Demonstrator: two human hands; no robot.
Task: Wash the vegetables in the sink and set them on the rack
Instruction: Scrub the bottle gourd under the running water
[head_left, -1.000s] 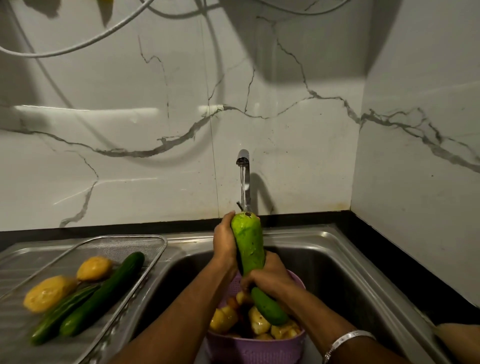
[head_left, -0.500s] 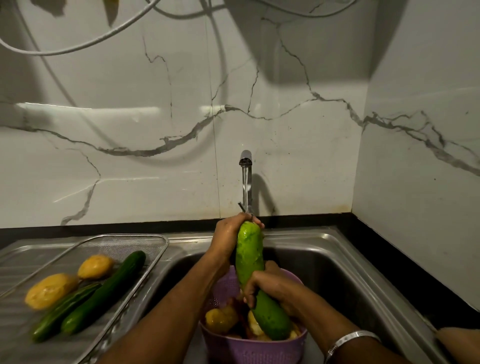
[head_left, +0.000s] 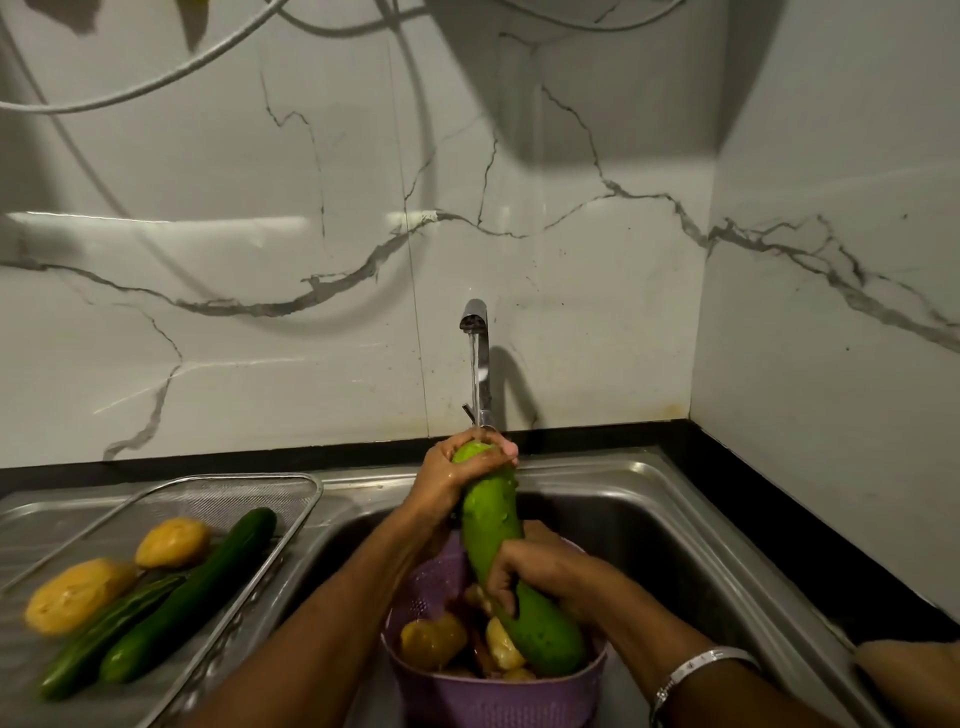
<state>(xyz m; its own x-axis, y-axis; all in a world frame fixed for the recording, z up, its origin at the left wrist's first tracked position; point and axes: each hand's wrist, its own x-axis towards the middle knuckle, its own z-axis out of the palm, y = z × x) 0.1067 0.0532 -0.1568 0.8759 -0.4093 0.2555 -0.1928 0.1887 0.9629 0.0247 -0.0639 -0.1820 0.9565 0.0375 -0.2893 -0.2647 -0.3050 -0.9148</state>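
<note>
A long light-green gourd stands nearly upright over the steel sink, under the running tap. My left hand grips its top end, fingers wrapped over the tip. Lower down, my right hand grips its middle. The gourd's bottom end rests in a purple colander with several yellowish vegetables. On the wire rack to the left lie two dark cucumbers and two yellow vegetables.
A marble wall runs behind the sink and along the right side. A black counter strip edges the sink at back and right. A white hose hangs across the wall at upper left. A silver bracelet is on my right wrist.
My left hand slid from the gourd's side up over its top end. My right hand shifted slightly higher, and the gourd's lower end sank deeper into the colander.
</note>
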